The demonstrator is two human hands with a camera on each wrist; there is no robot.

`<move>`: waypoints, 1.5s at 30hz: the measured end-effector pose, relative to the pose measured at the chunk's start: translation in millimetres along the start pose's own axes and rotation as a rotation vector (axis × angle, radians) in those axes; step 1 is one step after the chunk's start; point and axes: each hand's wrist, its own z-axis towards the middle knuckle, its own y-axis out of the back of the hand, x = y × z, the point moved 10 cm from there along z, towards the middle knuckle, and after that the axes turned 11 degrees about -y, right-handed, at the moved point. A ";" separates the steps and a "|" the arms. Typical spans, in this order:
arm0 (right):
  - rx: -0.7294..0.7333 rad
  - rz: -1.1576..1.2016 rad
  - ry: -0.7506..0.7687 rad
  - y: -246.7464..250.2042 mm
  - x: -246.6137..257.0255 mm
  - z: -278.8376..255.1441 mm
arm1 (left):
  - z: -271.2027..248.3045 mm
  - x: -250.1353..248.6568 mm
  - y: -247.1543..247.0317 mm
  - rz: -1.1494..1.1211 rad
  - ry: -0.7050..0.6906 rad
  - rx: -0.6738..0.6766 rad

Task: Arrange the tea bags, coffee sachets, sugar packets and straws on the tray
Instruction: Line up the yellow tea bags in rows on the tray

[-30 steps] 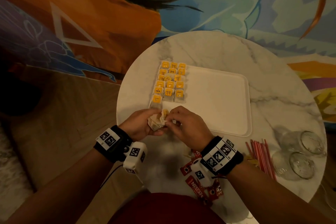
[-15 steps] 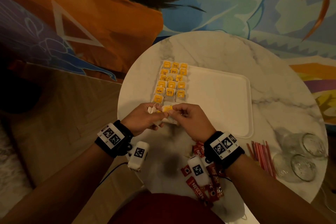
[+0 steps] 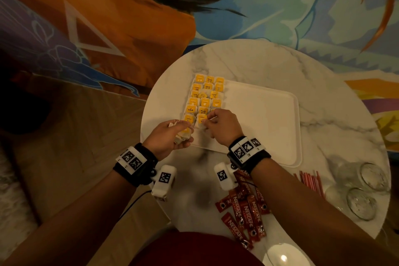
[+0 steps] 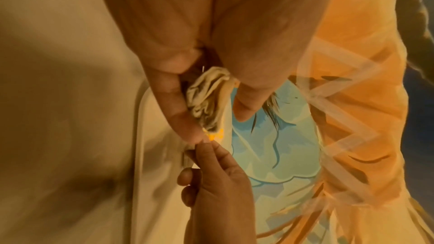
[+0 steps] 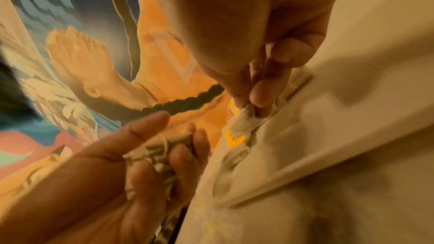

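A white tray (image 3: 269,127) lies on the round marble table (image 3: 259,60). Rows of yellow-tagged tea bags (image 3: 205,97) fill its left side. My left hand (image 3: 172,136) grips a bunch of tea bags (image 3: 183,135) at the tray's near-left corner; the bunch (image 4: 207,99) shows between its fingers in the left wrist view. My right hand (image 3: 212,121) pinches a single tea bag (image 5: 244,120) and holds it low at the near end of the rows. Red coffee sachets (image 3: 246,209) lie near my body. Red straws (image 3: 311,181) lie right of my right forearm.
Two clear glasses (image 3: 371,177) (image 3: 358,203) lie at the table's right edge beside the straws. The tray's right two thirds hold nothing. A painted wall (image 3: 259,6) rises behind the table, and wooden floor (image 3: 75,136) lies to the left.
My hands have parted and moved forward over the tray's near-left corner. The right hand has drawn one tea bag out of the bunch and carried it to the end of the rows.
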 end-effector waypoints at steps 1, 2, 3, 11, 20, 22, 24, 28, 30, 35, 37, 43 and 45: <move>0.002 -0.016 -0.009 -3.5 -1.3 3.4 | -0.1 -0.2 0.5 -0.019 0.005 0.004; 0.002 -0.035 -0.015 -6.7 -2.5 6.5 | -0.2 -0.3 0.7 -0.036 0.010 0.011; -0.002 -0.059 -0.020 -9.2 -3.4 9.3 | -0.2 0.0 1.3 -0.052 0.015 0.017; -0.072 -0.210 -0.035 -8.1 -6.5 15.9 | -3.0 1.9 -0.4 -0.098 0.024 0.069; 0.038 -0.055 0.094 -2.9 15.5 -7.4 | 0.0 1.7 -2.6 0.041 -0.025 0.134; 0.146 0.054 0.120 -6.2 23.5 -18.7 | 0.0 -0.1 -3.7 0.112 -0.049 0.155; 0.210 0.135 0.143 -7.6 28.1 -27.9 | -0.6 -1.6 -6.5 0.164 -0.067 0.178; 0.255 0.197 0.174 -10.5 26.3 -38.7 | 0.1 -2.6 -9.6 0.214 -0.081 0.197; 0.249 0.194 0.181 -12.2 21.9 -40.6 | 1.0 -2.1 -9.1 0.242 -0.088 0.197; 0.133 0.196 0.150 -12.9 3.9 -33.2 | 2.9 0.8 -7.4 0.287 -0.101 0.191; 0.127 0.190 0.138 -13.8 0.9 -32.9 | 1.8 1.3 -10.2 0.264 -0.077 0.206; 0.082 0.197 0.138 -4.5 3.0 -35.4 | 0.3 5.2 -15.4 0.104 -0.002 0.237; 0.076 0.229 0.109 1.3 2.5 -36.4 | 0.1 4.8 -15.3 0.081 -0.002 0.249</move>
